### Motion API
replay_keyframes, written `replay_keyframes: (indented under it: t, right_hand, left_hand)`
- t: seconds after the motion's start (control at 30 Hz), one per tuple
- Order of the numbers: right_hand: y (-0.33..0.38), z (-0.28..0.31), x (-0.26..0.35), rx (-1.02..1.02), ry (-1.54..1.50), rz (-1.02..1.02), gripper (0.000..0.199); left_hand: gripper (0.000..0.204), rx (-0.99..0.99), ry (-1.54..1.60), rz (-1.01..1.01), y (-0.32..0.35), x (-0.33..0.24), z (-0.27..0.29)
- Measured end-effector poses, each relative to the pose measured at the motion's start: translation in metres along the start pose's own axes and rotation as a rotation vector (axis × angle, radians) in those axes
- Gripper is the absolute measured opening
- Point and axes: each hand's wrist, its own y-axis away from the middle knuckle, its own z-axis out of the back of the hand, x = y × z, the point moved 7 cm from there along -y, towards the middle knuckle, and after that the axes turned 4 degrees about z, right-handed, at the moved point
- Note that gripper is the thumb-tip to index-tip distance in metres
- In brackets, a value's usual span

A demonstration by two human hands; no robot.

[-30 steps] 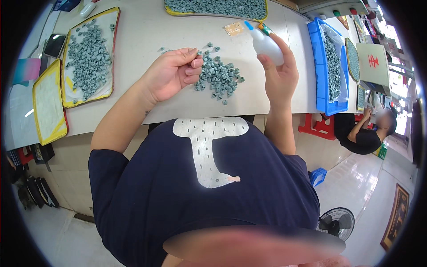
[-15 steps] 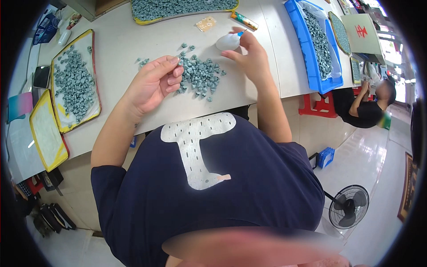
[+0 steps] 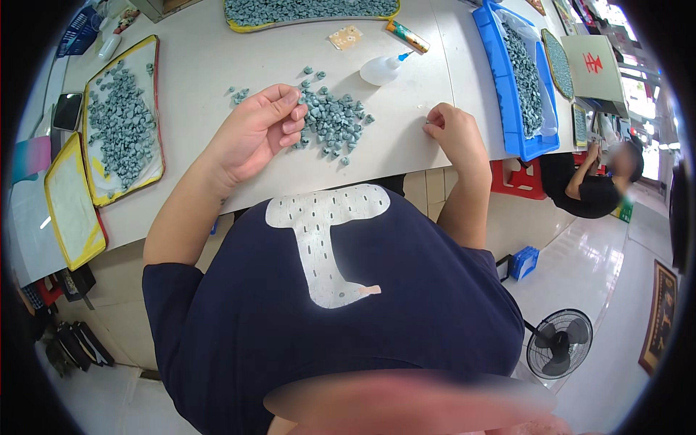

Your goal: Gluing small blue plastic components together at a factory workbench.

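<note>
My left hand (image 3: 264, 130) pinches a small grey-green piece (image 3: 301, 101) between thumb and index finger, the other fingers curled. Just beside it a loose pile of like grey-green pieces (image 3: 337, 119) is spread on the white table (image 3: 391, 145). My right hand (image 3: 457, 134) is low over the table, right of the pile, thumb and fingertips pressed together. A tiny dark speck shows at those fingertips, too small to name. Beyond the pile is a white squeeze bottle (image 3: 380, 71) with a blue tip, touched by neither hand.
On the left are a yellow-edged tray (image 3: 161, 138) of pieces, a second tray (image 3: 72, 203) and a phone (image 3: 67, 112). Another full tray (image 3: 312, 25), a patterned packet (image 3: 346, 37) and an orange-green tube (image 3: 407, 36) lie at the back. Rightward stand a blue crate (image 3: 507, 119) and a seated person (image 3: 598, 177).
My right hand has let go of the squeeze bottle and moved right and nearer, fingertips now closed. The left hand keeps its pinch on the small piece.
</note>
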Motion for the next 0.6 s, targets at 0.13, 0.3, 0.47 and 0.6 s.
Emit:
replay_keyframes:
  t: [0.13,0.3,0.47,0.6]
  right_hand:
    - [-0.002,0.0,0.017,0.014,-0.024,0.026,0.017]
    - [0.0,-0.001,0.066,-0.016,-0.329,0.175,0.02]
    - [0.001,-0.005,0.128,0.006,-0.669,0.393,0.023]
    - [0.003,-0.003,0.169,-0.04,-0.614,0.611,0.019]
  left_hand:
    - [0.012,0.007,0.01,0.013,0.006,-0.004,0.003]
    - [0.012,0.045,0.025,0.043,0.017,-0.012,0.01]
    - [0.013,0.032,0.026,0.047,0.024,-0.015,0.016]
    - [0.012,0.027,0.041,0.047,0.028,-0.017,0.017]
